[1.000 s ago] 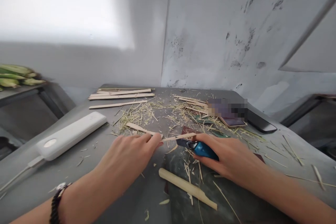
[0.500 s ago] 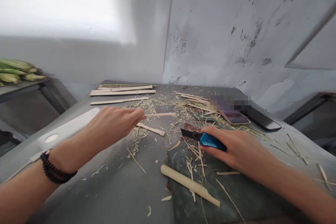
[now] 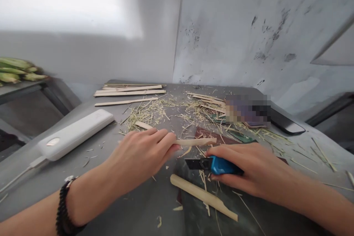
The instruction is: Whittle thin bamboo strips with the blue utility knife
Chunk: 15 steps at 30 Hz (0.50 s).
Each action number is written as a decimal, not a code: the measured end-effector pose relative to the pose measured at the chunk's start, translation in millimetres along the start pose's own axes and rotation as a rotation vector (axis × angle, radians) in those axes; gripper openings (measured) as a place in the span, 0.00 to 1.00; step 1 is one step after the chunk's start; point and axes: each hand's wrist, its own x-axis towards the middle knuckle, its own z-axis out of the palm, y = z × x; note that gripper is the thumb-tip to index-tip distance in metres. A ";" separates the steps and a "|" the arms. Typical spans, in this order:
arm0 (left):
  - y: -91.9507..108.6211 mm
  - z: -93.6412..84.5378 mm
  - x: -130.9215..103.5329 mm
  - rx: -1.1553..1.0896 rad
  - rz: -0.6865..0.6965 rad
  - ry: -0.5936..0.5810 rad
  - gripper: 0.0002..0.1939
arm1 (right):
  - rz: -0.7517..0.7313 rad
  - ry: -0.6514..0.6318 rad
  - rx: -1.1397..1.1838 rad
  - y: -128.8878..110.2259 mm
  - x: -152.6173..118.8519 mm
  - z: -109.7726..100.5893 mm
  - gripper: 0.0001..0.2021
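My left hand (image 3: 149, 151) is closed around a thin pale bamboo strip (image 3: 196, 142), whose far end sticks out to the right. In my right hand (image 3: 246, 166) is a blue utility knife (image 3: 224, 166), its dark blade (image 3: 193, 163) pointing left, below the strip and apart from it. Below both hands a thicker bamboo piece (image 3: 201, 195) with a narrowed end lies across a dark green sheet (image 3: 199, 221). Another short strip (image 3: 143, 125) lies just behind my left hand, partly hidden by it.
Bamboo strips (image 3: 129, 92) lie at the back left, and more (image 3: 207, 99) at the back right among shavings (image 3: 146, 112). A white power bank (image 3: 77, 132) with a cable is on the left. A partly blurred phone (image 3: 254, 123) and a black device (image 3: 287, 123) lie right.
My left hand has moved right and nearer with the strip, uncovering the power bank. The knife has come slightly closer to me, and the view has shifted a little.
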 end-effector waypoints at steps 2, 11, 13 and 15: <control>2.1 0.5 -0.7 -0.079 -0.054 -0.021 0.19 | 0.002 0.004 -0.007 0.5 0.3 -1.5 0.14; 24.4 -20.7 -1.4 -1.337 -0.490 -0.291 0.24 | -0.070 0.097 0.027 -7.9 0.1 -2.2 0.16; 27.0 -21.5 -2.0 -1.586 -0.560 -0.370 0.23 | -0.077 0.124 0.013 -9.5 -0.3 -3.4 0.16; 30.0 -21.7 -2.4 -1.718 -0.594 -0.414 0.22 | -0.072 0.139 -0.005 -10.5 -0.4 -5.3 0.16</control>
